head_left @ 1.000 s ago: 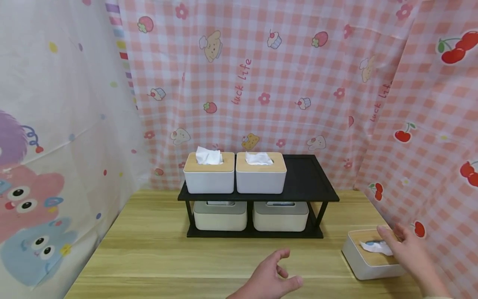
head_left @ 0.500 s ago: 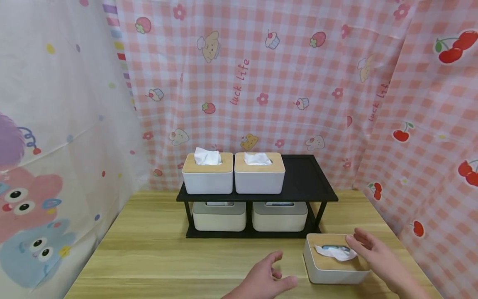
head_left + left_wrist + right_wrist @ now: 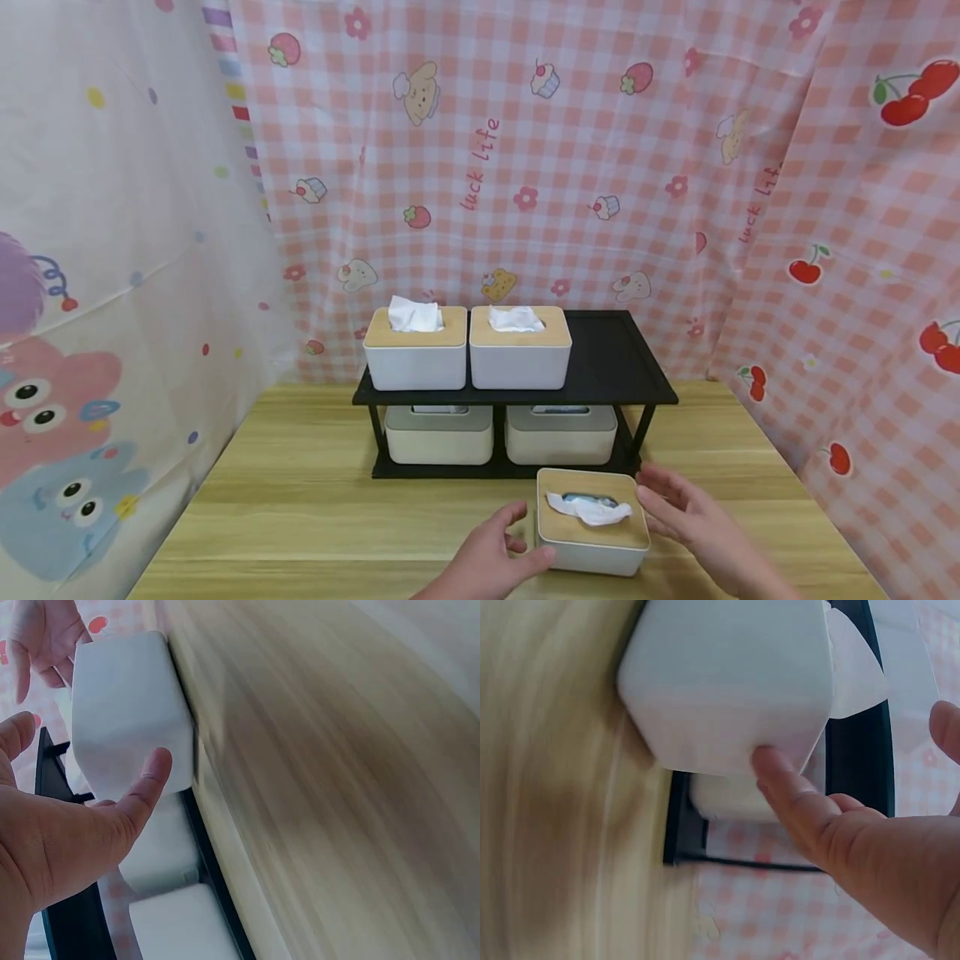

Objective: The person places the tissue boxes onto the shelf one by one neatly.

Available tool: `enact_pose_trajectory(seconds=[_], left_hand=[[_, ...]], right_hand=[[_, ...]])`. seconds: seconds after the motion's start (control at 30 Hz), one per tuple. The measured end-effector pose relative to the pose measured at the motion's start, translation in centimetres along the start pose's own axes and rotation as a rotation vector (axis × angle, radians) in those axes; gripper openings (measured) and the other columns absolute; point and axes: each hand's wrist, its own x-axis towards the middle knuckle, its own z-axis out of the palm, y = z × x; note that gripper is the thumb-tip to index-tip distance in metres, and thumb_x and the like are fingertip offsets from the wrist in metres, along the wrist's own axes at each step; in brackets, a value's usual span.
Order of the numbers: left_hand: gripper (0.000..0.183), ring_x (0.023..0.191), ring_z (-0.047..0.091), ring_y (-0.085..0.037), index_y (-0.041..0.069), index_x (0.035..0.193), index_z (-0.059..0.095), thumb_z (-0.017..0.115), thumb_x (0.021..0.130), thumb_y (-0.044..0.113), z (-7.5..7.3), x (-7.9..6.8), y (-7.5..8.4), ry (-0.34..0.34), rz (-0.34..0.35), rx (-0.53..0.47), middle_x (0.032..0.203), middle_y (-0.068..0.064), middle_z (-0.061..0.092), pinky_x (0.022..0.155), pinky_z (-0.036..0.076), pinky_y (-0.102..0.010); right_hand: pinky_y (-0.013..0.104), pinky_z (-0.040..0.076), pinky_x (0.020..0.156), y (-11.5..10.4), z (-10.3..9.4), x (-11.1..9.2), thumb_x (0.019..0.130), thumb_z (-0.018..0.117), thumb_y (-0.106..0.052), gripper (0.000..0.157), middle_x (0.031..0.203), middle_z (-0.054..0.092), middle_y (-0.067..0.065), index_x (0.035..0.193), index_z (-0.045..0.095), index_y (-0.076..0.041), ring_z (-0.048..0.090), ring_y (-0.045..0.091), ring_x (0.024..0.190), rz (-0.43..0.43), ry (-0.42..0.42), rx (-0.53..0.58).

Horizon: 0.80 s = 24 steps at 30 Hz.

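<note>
A white tissue box [image 3: 592, 533] with a wood-coloured lid and a tissue poking from its slot sits on the table before the rack, turned slightly. My right hand [image 3: 693, 521] is at its right side, fingers loosely bent; in the right wrist view the thumb [image 3: 795, 791] lies against the white wall. At the left side is my left hand [image 3: 487, 554], thumb and fingers spread apart, the thumb tip at the near left corner. Whether that thumb presses the wall I cannot tell. The box hides part of the right fingers.
Behind stands a black two-tier rack [image 3: 615, 354]. Two wood-lidded tissue boxes, a left one [image 3: 416, 367] and a right one [image 3: 520, 367], sit on top. Two grey-lidded boxes [image 3: 438, 446] fill the lower tier. Printed curtains [image 3: 465, 250] surround the wooden table [image 3: 300, 517].
The tissue box has slid left across the table with my right hand, from the far right to between both hands. My left hand has shifted slightly left.
</note>
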Motion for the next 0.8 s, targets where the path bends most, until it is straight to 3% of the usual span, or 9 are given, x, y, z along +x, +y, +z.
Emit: enact_pose_trajectory(seconds=[0.2,0.4,0.63,0.8], left_hand=[[0.089,0.105,0.061,-0.019,0.005,0.148,0.04,0.077,0.082,0.051,-0.8,-0.3,-0.5,-0.001,-0.025,-0.03,0.145,-0.011,0.051,0.08,0.056,-0.04],[0.085,0.105,0.061,-0.02,0.004,0.148,0.04,0.076,0.083,0.047,-1.0,-0.6,-0.9,-0.002,0.004,-0.012,0.145,-0.012,0.052,0.083,0.056,-0.042],[0.088,0.096,0.062,-0.017,0.007,0.149,0.04,0.077,0.082,0.049,-0.9,-0.6,-1.4,-0.035,-0.058,-0.027,0.119,-0.006,0.063,0.086,0.056,-0.044],[0.09,0.094,0.064,-0.015,0.01,0.149,0.039,0.079,0.079,0.051,-0.8,-0.5,-1.7,-0.041,-0.078,-0.058,0.113,-0.004,0.065,0.084,0.058,-0.041]], right_hand=[[0.037,0.052,0.101,0.4,1.0,0.4,0.104,0.05,-0.027,0.067,0.158,0.025,0.031,0.153,0.018,0.006,0.038,0.036,0.142,-0.053,-0.09,0.049],[0.043,0.052,0.102,0.9,1.1,0.5,0.103,0.052,-0.034,0.066,0.155,0.035,0.027,0.151,0.028,0.004,0.05,0.031,0.134,0.005,-0.1,-0.034],[0.038,0.056,0.094,2.1,0.6,0.3,0.105,0.049,-0.025,0.062,0.155,0.03,0.033,0.151,0.026,0.009,0.054,0.031,0.127,-0.058,-0.248,-0.048],[0.032,0.055,0.094,2.9,0.4,0.5,0.105,0.049,-0.024,0.062,0.157,0.025,0.032,0.153,0.023,0.006,0.052,0.034,0.13,-0.071,-0.278,-0.043]])
